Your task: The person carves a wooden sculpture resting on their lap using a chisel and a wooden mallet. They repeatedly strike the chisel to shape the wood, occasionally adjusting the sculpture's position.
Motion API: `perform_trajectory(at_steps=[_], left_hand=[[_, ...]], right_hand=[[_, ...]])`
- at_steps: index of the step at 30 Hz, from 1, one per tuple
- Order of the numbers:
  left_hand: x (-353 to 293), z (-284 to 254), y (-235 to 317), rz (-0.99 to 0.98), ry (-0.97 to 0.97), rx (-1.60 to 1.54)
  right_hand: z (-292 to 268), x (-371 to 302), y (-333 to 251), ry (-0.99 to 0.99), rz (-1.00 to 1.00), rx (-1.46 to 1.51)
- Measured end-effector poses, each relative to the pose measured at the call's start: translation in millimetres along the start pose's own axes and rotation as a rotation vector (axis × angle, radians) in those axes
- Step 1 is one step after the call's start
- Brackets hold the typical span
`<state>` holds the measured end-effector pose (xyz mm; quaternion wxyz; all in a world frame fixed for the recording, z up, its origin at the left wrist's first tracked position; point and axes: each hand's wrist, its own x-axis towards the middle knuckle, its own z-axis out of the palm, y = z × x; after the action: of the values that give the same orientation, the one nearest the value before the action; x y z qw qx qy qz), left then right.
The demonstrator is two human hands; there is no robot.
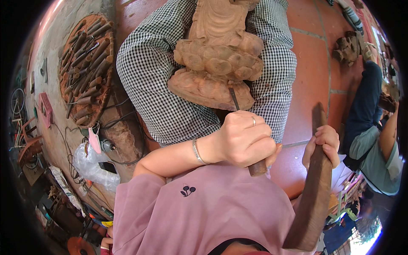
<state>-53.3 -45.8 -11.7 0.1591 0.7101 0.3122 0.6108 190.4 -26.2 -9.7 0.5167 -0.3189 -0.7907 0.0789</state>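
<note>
A carved wooden statue point(221, 55) lies between my legs, its lobed, petal-like base toward me. My left hand point(246, 138) is wrapped round the handle of a wood chisel point(234, 98). The chisel's blade tip meets the lower rim of the base, and the butt of its handle point(257, 168) sticks out below my fist. Off to the right, my right hand point(323, 146) grips a long wooden mallet point(312, 195) by its narrow end. The mallet's thick end hangs down near my chest, apart from the chisel.
At the left, a round woven basket point(109, 72) holds many wood-handled carving tools. Near it lie a pink face mask point(94, 140), a clear plastic bag point(91, 168), a phone point(109, 167) and cables. Another person point(374, 127) sits at the right by a carved wood piece point(346, 49).
</note>
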Motion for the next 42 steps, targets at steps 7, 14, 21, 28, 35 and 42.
perform_trajectory(at_steps=[7, 14, 21, 28, 35, 42], left_hand=[[15.2, 0.1, -10.9, -0.046, 0.040, 0.036], [19.2, -0.1, -22.5, -0.064, 0.154, -0.003], [7.0, -11.7, 9.2, 0.222, -0.252, -0.214], [3.2, -2.1, 4.8, 0.094, -0.276, -0.072], [10.1, 8.5, 5.4, 0.044, -0.320, 0.082], [12.6, 12.8, 0.5, -0.015, -0.283, 0.073]], right_hand=[[-20.0, 2.4, -11.6, -0.218, 0.267, -0.117], [-15.4, 7.1, -5.1, -0.343, 0.108, -0.306], [-14.8, -18.5, 2.2, -0.277, 0.259, -0.221], [-12.4, -10.4, -1.4, -0.348, 0.245, -0.158], [-6.8, -21.7, -3.0, -0.214, 0.327, -0.150], [-0.2, -31.4, -1.5, -0.009, 0.251, 0.033]])
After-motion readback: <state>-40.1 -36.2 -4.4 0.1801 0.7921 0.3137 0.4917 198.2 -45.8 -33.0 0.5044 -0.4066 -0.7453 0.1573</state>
